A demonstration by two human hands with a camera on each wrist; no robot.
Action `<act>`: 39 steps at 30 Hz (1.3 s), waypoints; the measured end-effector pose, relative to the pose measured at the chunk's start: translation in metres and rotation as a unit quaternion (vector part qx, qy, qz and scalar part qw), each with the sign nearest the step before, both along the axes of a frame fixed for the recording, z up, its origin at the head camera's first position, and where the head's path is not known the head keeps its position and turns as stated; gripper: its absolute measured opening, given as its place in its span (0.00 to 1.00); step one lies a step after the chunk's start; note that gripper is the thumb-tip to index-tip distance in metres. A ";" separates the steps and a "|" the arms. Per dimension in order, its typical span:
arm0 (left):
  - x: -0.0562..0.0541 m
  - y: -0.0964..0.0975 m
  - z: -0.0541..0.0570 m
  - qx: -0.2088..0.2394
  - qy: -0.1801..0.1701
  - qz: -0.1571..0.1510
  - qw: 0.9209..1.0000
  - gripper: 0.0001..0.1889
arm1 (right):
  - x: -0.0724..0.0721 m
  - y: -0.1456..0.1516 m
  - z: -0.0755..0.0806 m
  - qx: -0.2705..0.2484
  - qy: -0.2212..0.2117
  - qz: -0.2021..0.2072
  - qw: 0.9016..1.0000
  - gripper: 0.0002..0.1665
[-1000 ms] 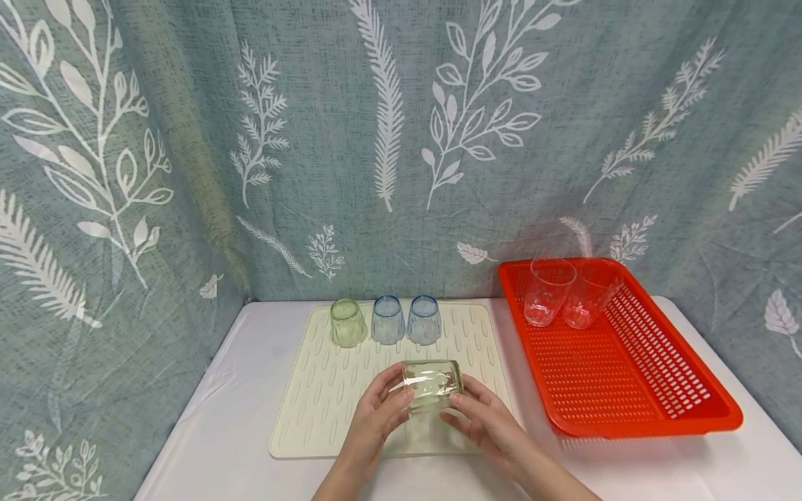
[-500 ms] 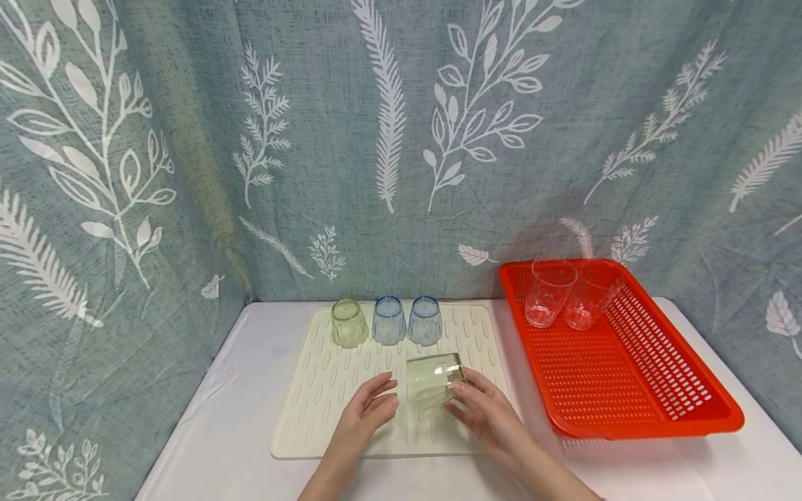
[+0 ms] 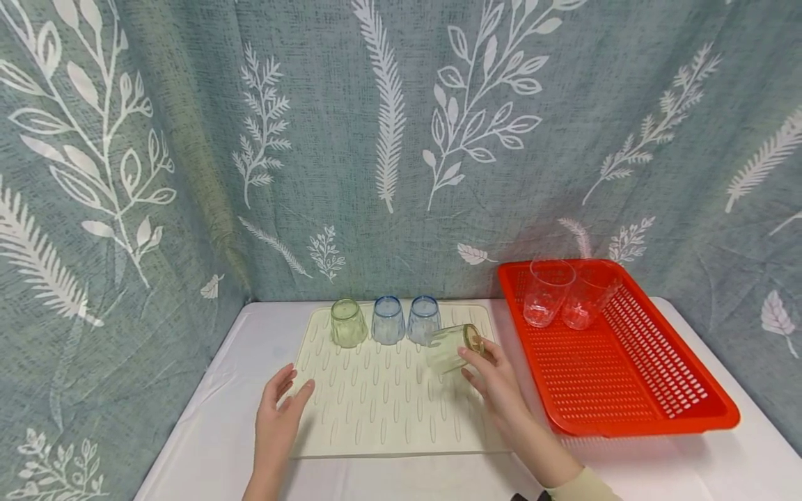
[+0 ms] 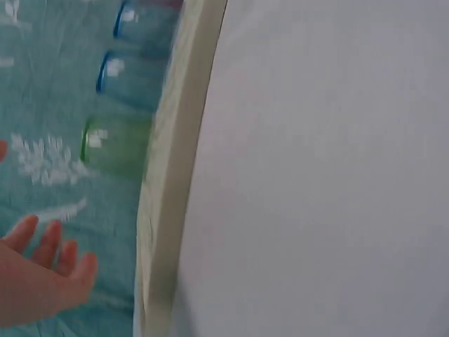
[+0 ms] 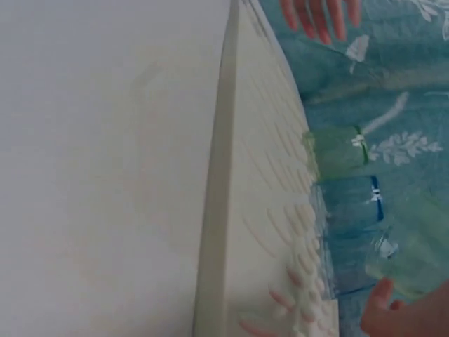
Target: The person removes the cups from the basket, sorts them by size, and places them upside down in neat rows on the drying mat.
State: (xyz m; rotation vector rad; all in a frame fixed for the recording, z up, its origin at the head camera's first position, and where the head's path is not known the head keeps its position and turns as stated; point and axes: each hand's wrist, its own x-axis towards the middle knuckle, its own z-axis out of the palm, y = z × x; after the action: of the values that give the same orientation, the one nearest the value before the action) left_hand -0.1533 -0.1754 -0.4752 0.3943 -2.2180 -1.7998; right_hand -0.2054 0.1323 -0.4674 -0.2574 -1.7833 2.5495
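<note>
My right hand (image 3: 491, 372) grips a pale green glass tumbler (image 3: 446, 349) by its base end, tilted on its side with the mouth to the left, over the right part of the cream ribbed drying mat (image 3: 376, 417). In the right wrist view the green tumbler (image 5: 414, 249) shows blurred beside the thumb. My left hand (image 3: 282, 403) is at the mat's left edge, fingers loosely bent around nothing. Along the back of the mat stand a green tumbler (image 3: 348, 323) and two blue ones, the left blue tumbler (image 3: 388, 321) and the right blue tumbler (image 3: 424, 314), all upside down.
A red plastic basket (image 3: 595, 390) stands at the right, holding a clear glass (image 3: 544, 299) and a second clear glass (image 3: 583, 306) at its back. A leaf-patterned curtain (image 3: 326, 139) rises behind the white table (image 3: 232, 390).
My left hand let go of the green tumbler and drew away to the left. My right hand carried the tumbler toward the back right of the mat, turning it slightly.
</note>
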 end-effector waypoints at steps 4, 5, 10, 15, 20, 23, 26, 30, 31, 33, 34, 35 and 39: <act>-0.001 -0.017 -0.006 -0.028 -0.034 0.014 0.999 0.40 | -0.010 -0.002 0.000 0.045 -0.001 -0.033 0.998 0.37; -0.002 -0.020 -0.007 -0.032 -0.046 0.012 0.998 0.41 | -0.012 -0.003 0.000 0.054 -0.003 -0.040 0.998 0.37; -0.006 -0.026 -0.016 -0.020 -0.084 -0.006 0.996 0.43 | -0.025 -0.004 0.001 0.090 -0.001 -0.070 0.993 0.40; -0.011 -0.028 -0.027 -0.002 -0.091 -0.002 0.996 0.42 | -0.037 -0.006 0.000 0.113 -0.003 -0.093 0.989 0.41; -0.012 -0.030 -0.031 0.015 -0.088 0.003 0.996 0.40 | -0.047 -0.008 -0.003 0.144 -0.003 -0.118 0.982 0.41; -0.012 -0.029 -0.031 0.021 -0.094 -0.001 0.995 0.41 | -0.053 -0.008 -0.005 0.162 0.000 -0.129 0.978 0.40; -0.011 -0.029 -0.033 0.016 -0.097 -0.006 0.995 0.41 | -0.058 -0.009 -0.005 0.187 0.002 -0.141 0.972 0.41; -0.010 -0.030 -0.035 0.011 -0.093 -0.011 0.996 0.41 | -0.065 -0.011 -0.006 0.227 0.008 -0.159 0.961 0.40; -0.010 -0.030 -0.035 0.010 -0.093 -0.012 0.996 0.41 | -0.066 -0.012 -0.006 0.235 0.013 -0.164 0.958 0.39; -0.009 -0.030 -0.035 0.013 -0.095 -0.015 0.995 0.41 | -0.070 -0.012 -0.008 0.251 0.020 -0.172 0.952 0.38; -0.009 -0.030 -0.034 0.015 -0.096 -0.016 0.995 0.41 | -0.071 -0.013 -0.008 0.259 0.025 -0.178 0.949 0.37; -0.009 -0.030 -0.034 0.015 -0.096 -0.016 0.995 0.41 | -0.073 -0.013 -0.009 0.264 0.029 -0.182 0.947 0.36; -0.009 -0.030 -0.035 0.012 -0.097 -0.013 0.995 0.41 | -0.077 -0.014 -0.012 0.275 0.033 -0.189 0.942 0.34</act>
State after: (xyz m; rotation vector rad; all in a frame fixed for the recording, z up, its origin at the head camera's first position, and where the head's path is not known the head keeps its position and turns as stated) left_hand -0.1619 -0.2054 -0.5099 0.5690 -2.3417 -1.8744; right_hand -0.2828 0.1179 -0.4797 -0.4356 -2.0814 1.7107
